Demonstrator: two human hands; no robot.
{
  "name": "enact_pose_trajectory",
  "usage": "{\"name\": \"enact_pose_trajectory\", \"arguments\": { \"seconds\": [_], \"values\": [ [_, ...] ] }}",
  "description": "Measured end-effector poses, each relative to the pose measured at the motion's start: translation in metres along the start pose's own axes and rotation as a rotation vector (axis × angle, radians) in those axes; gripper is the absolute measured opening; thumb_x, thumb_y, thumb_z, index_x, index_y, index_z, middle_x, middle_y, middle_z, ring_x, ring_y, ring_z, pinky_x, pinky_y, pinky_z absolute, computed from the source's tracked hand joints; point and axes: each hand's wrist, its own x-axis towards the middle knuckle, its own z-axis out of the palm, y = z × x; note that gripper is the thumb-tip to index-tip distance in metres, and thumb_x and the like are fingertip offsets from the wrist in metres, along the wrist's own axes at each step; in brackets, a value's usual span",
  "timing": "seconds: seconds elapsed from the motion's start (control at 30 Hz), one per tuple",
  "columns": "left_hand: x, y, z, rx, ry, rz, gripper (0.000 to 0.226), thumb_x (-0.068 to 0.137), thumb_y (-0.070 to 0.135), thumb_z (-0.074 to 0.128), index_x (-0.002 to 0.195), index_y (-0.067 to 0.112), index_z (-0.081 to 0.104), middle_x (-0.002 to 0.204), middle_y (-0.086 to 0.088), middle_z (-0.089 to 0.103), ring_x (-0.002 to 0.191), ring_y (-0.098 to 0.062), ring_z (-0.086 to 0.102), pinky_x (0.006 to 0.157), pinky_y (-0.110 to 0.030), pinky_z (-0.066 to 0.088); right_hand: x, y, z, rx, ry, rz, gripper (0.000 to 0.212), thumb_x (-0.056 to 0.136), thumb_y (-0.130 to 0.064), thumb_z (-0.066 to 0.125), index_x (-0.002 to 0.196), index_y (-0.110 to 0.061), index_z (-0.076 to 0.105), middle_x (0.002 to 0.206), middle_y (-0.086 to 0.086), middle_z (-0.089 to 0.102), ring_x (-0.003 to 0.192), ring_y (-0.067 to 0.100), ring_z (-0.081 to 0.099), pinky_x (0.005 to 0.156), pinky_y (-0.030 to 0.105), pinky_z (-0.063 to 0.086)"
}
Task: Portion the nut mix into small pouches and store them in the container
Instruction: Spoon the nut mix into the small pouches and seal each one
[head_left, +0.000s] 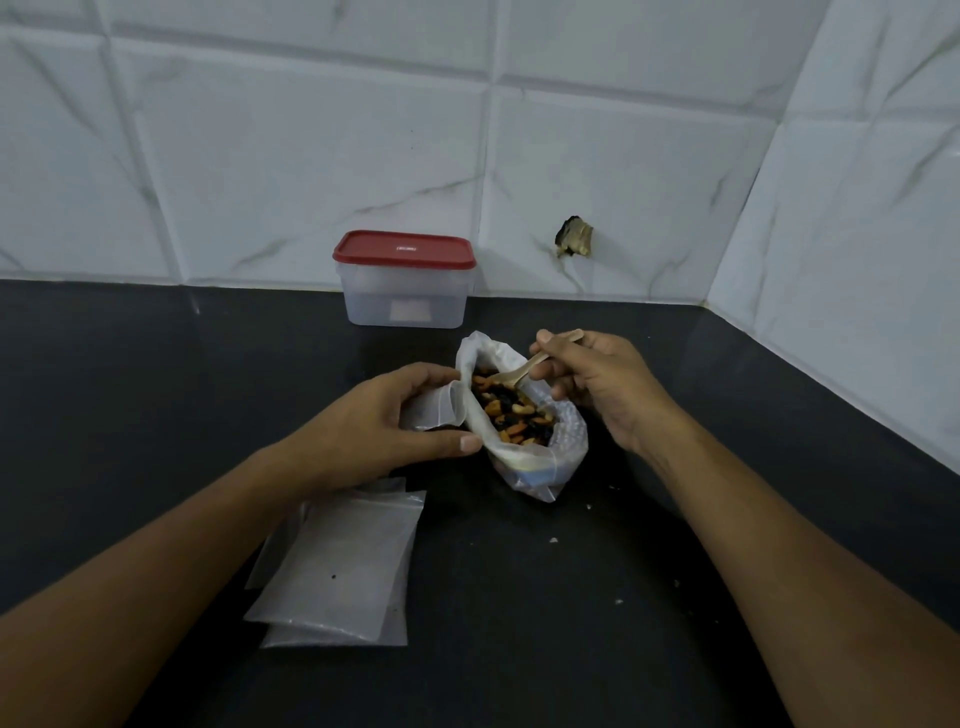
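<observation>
A large clear bag (561, 447) lies open on the dark counter, showing the nut mix (511, 410) inside. My right hand (597, 384) grips a small wooden spoon (524, 369) whose tip dips into the nuts. My left hand (395, 415) holds a small clear pouch (441, 408) with its mouth open, right against the left rim of the big bag. Several flat pouches (343, 566) are stacked under my left forearm. The clear container (408, 299) with its red lid (405, 249) on stands at the back by the wall.
The black counter (156, 389) runs to a white marble-tiled wall (260, 156) behind and on the right. A broken hole (574, 236) marks the back tile. Small crumbs (555, 540) dot the counter to the right of the big bag.
</observation>
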Motion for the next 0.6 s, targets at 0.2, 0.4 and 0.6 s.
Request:
{"name": "enact_pose_trajectory", "arguments": {
  "seconds": [0.2,0.4,0.6],
  "values": [
    [-0.001,-0.004,-0.007,-0.024,-0.07,-0.023,0.09,0.065,0.071,0.082,0.144,0.047,0.044,0.138,0.026,0.053,0.127,0.002,0.054,0.108,-0.033,0.049,-0.002,-0.001,0.001,0.006,0.041,0.021,0.026,0.1,-0.031,0.067,0.099,-0.007,0.075,0.079,0.008,0.077,0.053,0.011,0.06,0.058,0.02,0.053],
    [-0.001,0.001,-0.013,-0.056,-0.094,-0.058,0.078,0.064,0.06,0.082,0.134,0.05,0.05,0.129,0.025,0.056,0.118,0.002,0.057,0.097,-0.025,0.052,-0.002,-0.001,0.003,0.073,0.127,0.061,0.031,0.1,-0.034,0.067,0.103,-0.004,0.074,0.077,0.008,0.076,0.053,0.01,0.061,0.055,0.02,0.054],
    [-0.002,0.004,-0.009,-0.062,0.065,-0.049,0.069,0.064,0.059,0.08,0.125,0.039,0.057,0.115,0.015,0.065,0.101,0.005,0.064,0.084,-0.022,0.057,-0.002,-0.002,0.001,0.114,0.196,0.053,0.029,0.097,-0.035,0.07,0.099,-0.007,0.077,0.07,0.004,0.071,0.054,0.011,0.059,0.056,0.021,0.053]
  ]
}}
